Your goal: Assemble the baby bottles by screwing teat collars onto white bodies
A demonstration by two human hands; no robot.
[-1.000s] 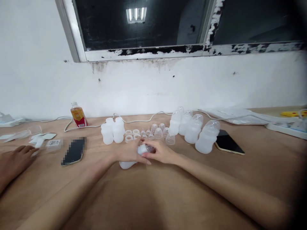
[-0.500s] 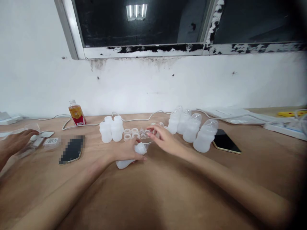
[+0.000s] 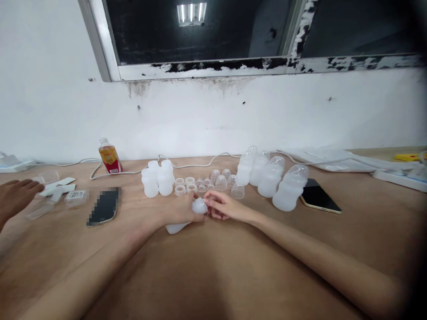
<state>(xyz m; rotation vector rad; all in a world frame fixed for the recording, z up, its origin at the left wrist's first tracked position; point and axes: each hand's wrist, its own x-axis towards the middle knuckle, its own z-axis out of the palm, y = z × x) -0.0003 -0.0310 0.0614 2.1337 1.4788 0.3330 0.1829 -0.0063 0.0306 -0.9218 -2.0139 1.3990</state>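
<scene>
Left hand (image 3: 183,209) with its grip closed round a bottle (image 3: 176,228), right hand (image 3: 222,206) pinching at its top, rings (image 3: 180,190) just behind the bottle, bare tabletop (image 3: 213,266) in front of it.

The sole view looks from the wearer's head, forward and down, toward the outstretched hands (image 3: 201,208).

A brown surface (image 3: 267,275) is lined with bottles and small clear parts.
Uncapped white bottles (image 3: 166,182) are grouped beside pale rings (image 3: 180,193), small clear teats (image 3: 201,188) and clear domes (image 3: 220,182); white bottles with clear caps (image 3: 288,191) are stood to the right, near a dark phone (image 3: 320,195). A pixelated phone (image 3: 104,206), a labelled clear box (image 3: 76,196) and a drink bottle (image 3: 110,158) are seen on the left.
</scene>
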